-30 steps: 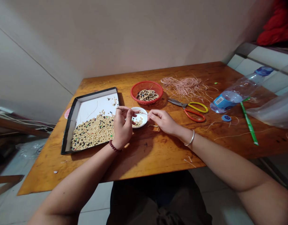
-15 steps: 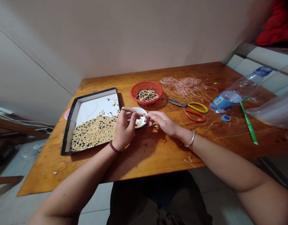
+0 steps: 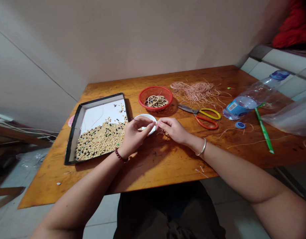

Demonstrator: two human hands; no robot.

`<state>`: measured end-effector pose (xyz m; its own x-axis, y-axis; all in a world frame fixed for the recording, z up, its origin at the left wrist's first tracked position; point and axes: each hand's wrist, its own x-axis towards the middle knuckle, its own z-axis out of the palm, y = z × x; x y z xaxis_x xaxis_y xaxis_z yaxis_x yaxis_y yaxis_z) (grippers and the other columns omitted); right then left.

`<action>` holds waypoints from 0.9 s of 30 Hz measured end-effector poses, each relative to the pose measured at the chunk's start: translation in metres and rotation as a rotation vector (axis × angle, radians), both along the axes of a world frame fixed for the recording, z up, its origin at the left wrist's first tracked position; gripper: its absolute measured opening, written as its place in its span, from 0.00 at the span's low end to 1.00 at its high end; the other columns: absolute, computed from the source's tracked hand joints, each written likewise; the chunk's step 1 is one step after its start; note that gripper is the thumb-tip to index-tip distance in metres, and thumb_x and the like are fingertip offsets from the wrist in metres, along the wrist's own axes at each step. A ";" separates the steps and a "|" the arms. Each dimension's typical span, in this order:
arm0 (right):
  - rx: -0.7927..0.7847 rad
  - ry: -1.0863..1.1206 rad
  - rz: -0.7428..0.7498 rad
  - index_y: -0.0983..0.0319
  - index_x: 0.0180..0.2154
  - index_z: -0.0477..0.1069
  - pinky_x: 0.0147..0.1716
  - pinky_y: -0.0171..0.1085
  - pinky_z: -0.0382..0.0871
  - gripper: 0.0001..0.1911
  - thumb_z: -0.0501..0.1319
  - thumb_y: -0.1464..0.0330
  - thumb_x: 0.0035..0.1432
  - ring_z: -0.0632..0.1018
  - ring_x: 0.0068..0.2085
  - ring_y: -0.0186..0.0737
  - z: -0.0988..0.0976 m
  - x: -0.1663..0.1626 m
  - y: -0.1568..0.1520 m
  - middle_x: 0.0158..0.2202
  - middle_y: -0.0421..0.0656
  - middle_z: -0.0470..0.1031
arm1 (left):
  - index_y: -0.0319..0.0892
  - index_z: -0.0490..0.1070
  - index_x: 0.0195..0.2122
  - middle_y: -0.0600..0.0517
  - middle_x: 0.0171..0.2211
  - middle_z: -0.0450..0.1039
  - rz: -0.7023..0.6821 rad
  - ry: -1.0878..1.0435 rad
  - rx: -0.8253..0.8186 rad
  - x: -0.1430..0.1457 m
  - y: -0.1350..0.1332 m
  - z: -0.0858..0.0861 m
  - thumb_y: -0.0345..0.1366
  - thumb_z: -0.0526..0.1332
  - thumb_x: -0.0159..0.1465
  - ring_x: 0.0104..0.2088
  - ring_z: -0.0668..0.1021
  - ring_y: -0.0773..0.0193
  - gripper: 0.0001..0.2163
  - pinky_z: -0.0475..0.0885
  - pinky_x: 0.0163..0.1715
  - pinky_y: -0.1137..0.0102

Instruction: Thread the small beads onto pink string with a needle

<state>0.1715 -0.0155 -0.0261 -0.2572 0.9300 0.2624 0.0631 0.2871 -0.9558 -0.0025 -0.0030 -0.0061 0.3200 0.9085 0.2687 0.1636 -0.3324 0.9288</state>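
My left hand (image 3: pixel 135 134) pinches thumb and forefinger together on what looks like a small cream bead (image 3: pixel 154 122). Its fingertips meet those of my right hand (image 3: pixel 174 129), which is closed on a string of beads (image 3: pixel 165 133); a few of them show beneath the fingers, and the thread itself is mostly hidden. Under and behind my left fingers sits a small white dish (image 3: pixel 150 117), largely covered by the hand. Just left is a black-edged tray (image 3: pixel 93 111), with loose cream, black and a few green beads (image 3: pixel 100 141) heaped in its near part.
A red plastic basket (image 3: pixel 142 103) holding beaded strings stands behind the dish. To the right lie a pile of pink thread (image 3: pixel 195 91), scissors (image 3: pixel 199 113), a tilted water bottle (image 3: pixel 245 103), a blue numbered tag (image 3: pixel 240 125) and a green stick-like item (image 3: pixel 264 132).
My left hand's fingers have closed and moved slightly right, so its fingertips now touch the right hand's. The right hand has barely moved.
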 end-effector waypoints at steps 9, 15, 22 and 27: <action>0.036 -0.052 0.000 0.63 0.26 0.67 0.27 0.33 0.58 0.19 0.53 0.57 0.62 0.65 0.26 0.32 0.000 0.000 0.000 0.22 0.38 0.63 | 0.39 0.76 0.33 0.47 0.33 0.79 -0.020 0.075 0.056 -0.002 0.001 0.001 0.41 0.67 0.56 0.32 0.80 0.64 0.10 0.75 0.29 0.73; 0.069 -0.074 -0.035 0.63 0.25 0.66 0.28 0.33 0.59 0.19 0.53 0.58 0.62 0.66 0.27 0.33 -0.003 0.001 0.001 0.23 0.38 0.65 | 0.39 0.75 0.32 0.48 0.31 0.78 0.001 0.068 0.048 -0.001 0.000 -0.001 0.41 0.67 0.57 0.32 0.79 0.65 0.09 0.73 0.27 0.75; 0.028 -0.064 -0.059 0.63 0.26 0.66 0.26 0.33 0.58 0.18 0.52 0.60 0.62 0.65 0.25 0.32 -0.006 0.000 0.002 0.22 0.38 0.64 | 0.40 0.75 0.31 0.50 0.30 0.78 0.100 0.026 0.128 -0.001 0.002 -0.002 0.40 0.68 0.56 0.30 0.78 0.66 0.09 0.74 0.30 0.74; -0.002 -0.021 -0.050 0.62 0.25 0.65 0.26 0.34 0.59 0.18 0.52 0.58 0.62 0.65 0.25 0.33 -0.004 0.000 0.002 0.21 0.38 0.63 | 0.41 0.77 0.32 0.49 0.32 0.78 0.095 0.069 0.148 -0.003 0.003 -0.004 0.42 0.66 0.57 0.32 0.79 0.65 0.10 0.75 0.33 0.72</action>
